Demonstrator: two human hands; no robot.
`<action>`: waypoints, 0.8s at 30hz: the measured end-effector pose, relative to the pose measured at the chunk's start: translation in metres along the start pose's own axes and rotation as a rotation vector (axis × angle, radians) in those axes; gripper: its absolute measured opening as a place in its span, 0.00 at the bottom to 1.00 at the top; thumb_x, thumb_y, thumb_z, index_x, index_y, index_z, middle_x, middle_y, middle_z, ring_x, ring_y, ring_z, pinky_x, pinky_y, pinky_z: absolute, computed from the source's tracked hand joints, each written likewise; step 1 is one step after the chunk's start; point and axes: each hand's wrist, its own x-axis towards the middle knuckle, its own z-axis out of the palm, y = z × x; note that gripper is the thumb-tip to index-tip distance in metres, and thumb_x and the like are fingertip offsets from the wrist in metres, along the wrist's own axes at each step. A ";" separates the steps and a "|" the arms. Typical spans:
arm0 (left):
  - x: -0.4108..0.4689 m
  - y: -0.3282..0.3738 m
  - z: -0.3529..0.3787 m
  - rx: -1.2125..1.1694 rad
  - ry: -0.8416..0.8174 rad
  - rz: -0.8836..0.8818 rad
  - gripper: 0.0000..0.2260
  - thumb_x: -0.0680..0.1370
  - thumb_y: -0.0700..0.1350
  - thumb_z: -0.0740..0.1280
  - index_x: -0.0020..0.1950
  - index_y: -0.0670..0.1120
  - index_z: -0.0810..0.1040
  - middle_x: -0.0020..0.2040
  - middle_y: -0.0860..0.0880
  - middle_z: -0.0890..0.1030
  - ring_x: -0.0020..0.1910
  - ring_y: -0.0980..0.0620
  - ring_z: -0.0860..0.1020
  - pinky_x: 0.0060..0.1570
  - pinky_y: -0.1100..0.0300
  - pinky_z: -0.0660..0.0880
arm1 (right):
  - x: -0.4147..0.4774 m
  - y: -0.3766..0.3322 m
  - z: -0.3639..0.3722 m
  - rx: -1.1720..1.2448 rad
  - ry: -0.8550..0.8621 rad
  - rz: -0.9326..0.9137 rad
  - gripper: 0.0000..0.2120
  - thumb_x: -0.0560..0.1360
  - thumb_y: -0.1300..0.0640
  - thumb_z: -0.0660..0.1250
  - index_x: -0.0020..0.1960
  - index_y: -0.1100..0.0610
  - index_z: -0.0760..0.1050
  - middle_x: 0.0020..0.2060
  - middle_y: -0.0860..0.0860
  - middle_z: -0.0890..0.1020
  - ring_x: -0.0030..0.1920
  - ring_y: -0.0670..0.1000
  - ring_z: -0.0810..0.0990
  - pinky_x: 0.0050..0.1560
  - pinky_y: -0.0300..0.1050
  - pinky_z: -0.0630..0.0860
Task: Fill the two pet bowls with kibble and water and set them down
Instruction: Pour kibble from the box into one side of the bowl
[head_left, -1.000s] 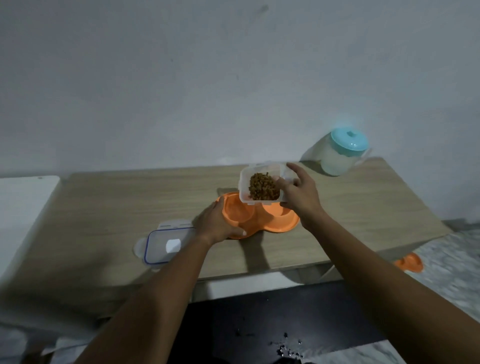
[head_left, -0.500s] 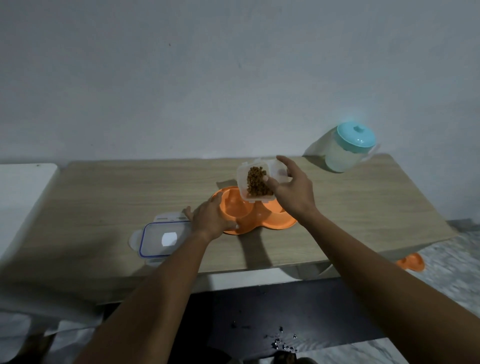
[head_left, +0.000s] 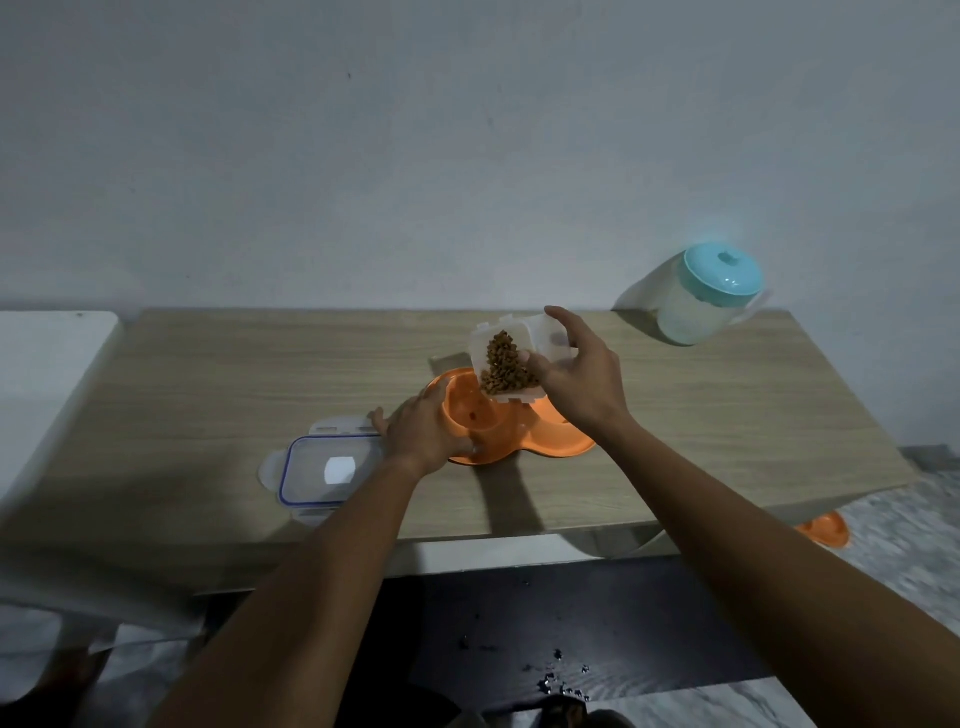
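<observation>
Table (head_left: 208, 395), pale wood grain, set against a grey wall; it carries every item below except the floor bowl.

Jug (head_left: 701, 312), clear body with a teal lid, stands at the far right corner, well apart from your hands.

Double bowl (head_left: 550, 441), orange, two wells side by side, sits flat near the middle of the table. Your left hand (head_left: 421, 431) holds its left rim, fingers curled over the edge and thumb along the near side.

Box lid (head_left: 324, 467), clear with a blue seal, lies flat just left of that hand.

Food box (head_left: 540, 338), clear plastic, is tipped steeply above the left well with its mouth facing you. Your right hand (head_left: 582, 374) grips it from the right, thumb on the near wall and fingers wrapped over the back.

Floor bowl (head_left: 826, 530), orange, lies below the table's near right corner, partly hidden.

Kibble (head_left: 504, 364), brown, is heaped against the box's lower rim.

Single piece (head_left: 472, 414) lies in the left well.
</observation>
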 end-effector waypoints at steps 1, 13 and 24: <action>0.000 0.000 0.000 -0.001 -0.003 -0.001 0.45 0.59 0.66 0.76 0.72 0.64 0.61 0.64 0.55 0.78 0.66 0.47 0.74 0.68 0.33 0.50 | 0.000 0.001 0.000 -0.001 -0.001 0.001 0.32 0.73 0.44 0.75 0.74 0.43 0.70 0.65 0.53 0.79 0.61 0.57 0.81 0.61 0.59 0.79; 0.003 -0.003 0.002 0.004 -0.001 -0.013 0.46 0.59 0.67 0.76 0.73 0.63 0.60 0.65 0.54 0.77 0.68 0.47 0.72 0.69 0.33 0.48 | 0.002 0.002 0.001 -0.044 -0.012 -0.017 0.32 0.73 0.44 0.75 0.75 0.43 0.69 0.65 0.53 0.79 0.55 0.53 0.80 0.59 0.54 0.79; 0.003 -0.002 0.002 -0.009 -0.012 -0.010 0.44 0.60 0.66 0.76 0.73 0.64 0.61 0.64 0.54 0.78 0.68 0.47 0.72 0.69 0.33 0.49 | 0.005 0.003 0.001 -0.025 -0.012 -0.012 0.32 0.74 0.46 0.75 0.75 0.45 0.69 0.64 0.51 0.77 0.51 0.49 0.79 0.60 0.51 0.77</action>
